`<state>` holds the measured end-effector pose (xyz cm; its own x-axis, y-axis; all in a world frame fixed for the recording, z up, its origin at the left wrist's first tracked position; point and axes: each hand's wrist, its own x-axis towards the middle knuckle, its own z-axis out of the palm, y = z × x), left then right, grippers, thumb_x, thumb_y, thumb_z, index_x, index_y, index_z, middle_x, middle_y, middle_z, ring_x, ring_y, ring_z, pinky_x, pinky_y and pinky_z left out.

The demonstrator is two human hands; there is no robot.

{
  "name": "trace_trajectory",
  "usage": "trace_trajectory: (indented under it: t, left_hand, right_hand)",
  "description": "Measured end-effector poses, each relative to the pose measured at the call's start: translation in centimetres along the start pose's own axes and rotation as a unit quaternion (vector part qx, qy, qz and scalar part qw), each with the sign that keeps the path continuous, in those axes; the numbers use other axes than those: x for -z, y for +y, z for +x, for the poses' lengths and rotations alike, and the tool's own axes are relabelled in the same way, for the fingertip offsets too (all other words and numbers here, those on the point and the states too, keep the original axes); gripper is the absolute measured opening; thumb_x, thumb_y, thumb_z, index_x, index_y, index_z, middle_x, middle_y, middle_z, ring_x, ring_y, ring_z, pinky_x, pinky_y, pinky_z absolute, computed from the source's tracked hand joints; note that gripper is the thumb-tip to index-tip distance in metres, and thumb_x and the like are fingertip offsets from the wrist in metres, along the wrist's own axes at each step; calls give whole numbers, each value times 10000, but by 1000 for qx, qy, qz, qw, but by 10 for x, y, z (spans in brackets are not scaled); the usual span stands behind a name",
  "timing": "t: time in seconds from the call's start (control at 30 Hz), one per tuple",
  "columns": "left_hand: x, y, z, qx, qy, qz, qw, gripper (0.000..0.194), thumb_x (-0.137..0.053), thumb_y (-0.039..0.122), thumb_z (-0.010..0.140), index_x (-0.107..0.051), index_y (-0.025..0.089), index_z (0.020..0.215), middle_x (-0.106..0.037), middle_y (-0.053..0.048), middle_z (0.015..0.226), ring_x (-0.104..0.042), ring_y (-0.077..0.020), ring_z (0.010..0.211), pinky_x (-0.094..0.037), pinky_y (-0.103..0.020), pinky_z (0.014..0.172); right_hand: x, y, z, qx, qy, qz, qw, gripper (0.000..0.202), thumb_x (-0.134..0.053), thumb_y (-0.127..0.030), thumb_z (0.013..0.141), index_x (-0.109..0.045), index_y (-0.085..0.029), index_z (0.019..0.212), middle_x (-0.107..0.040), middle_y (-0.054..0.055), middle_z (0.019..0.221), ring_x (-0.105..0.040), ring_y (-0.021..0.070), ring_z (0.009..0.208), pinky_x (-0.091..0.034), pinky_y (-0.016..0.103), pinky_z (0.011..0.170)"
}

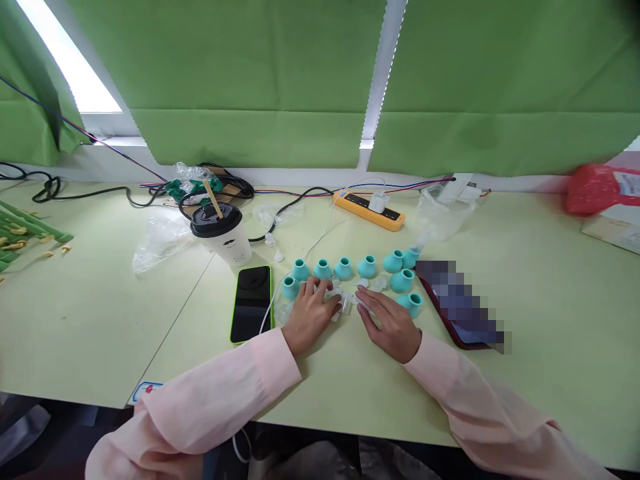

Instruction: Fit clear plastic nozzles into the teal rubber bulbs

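- Green curtains (240, 67) hang across the back, with scalloped edges at the middle gap.
- White frame (376, 87) shows in that gap.
- Window (75, 67) at upper left, glaring white between two curtains.
- White ledge (295, 177) beneath the curtains.
- Pale yellow-green worktop (540, 293), a dark seam (173, 320) slanting across its left part.
- Dark area below its near edge, details unclear.

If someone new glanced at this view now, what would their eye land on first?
Probably the small turquoise flask-shaped pieces with round openings, standing in a loose arc just beyond the left hand and right hand on the pale green table. Next would be the broad green fabric curtains across the top, then the bright orange power strip between pieces and curtains.
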<state>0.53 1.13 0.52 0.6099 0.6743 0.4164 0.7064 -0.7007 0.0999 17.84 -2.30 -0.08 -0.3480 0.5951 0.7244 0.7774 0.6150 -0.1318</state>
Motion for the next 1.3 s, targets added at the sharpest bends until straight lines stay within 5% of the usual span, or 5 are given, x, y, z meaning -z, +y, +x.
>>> trace_trajectory:
  t: [0.27,0.53,0.67,0.8,1.3]
  left_hand:
    - [1,4,13,24,-63,-20,997,137,-514,225,766,-649,226,787,-518,-48,892,-390,-225,864,-383,-324,676]
    - [-5,2,13,26,-43,-59,997,197,-456,278,801,-630,229,880,-496,-55,901,-381,-213,864,-386,-337,729]
    - [-2,4,12,34,-35,-42,998,280,-419,215,809,-534,265,1060,-453,-59,1048,-361,-237,931,-372,-374,762]
    - [0,6,13,16,-57,-31,998,344,-395,157,808,-485,309,1102,-381,-36,1192,-338,-259,994,-357,-401,775]
    - [-10,-4,14,19,-60,-204,977,172,-425,175,818,-536,166,949,-604,-31,886,-450,-185,884,-414,-311,741]
  right_hand:
    - [1,-12,-1,-115,-35,201,972,290,-448,-98,778,-502,-219,1037,-619,41,925,-587,141,841,-530,229,612]
    - [-1,-3,-3,-219,-6,156,963,165,-452,-144,746,-533,-183,885,-618,52,799,-573,124,594,-484,225,516]
    - [3,-5,-3,-208,-42,130,969,75,-454,-145,708,-514,-181,734,-573,-3,587,-463,85,392,-403,211,408]
    - [-1,-5,-4,-190,-67,118,972,65,-465,-149,687,-525,-174,688,-581,5,573,-537,120,498,-417,224,485]
    - [-13,4,-13,-173,-151,50,972,233,-452,-291,784,-594,-165,919,-619,23,641,-583,148,590,-426,248,554]
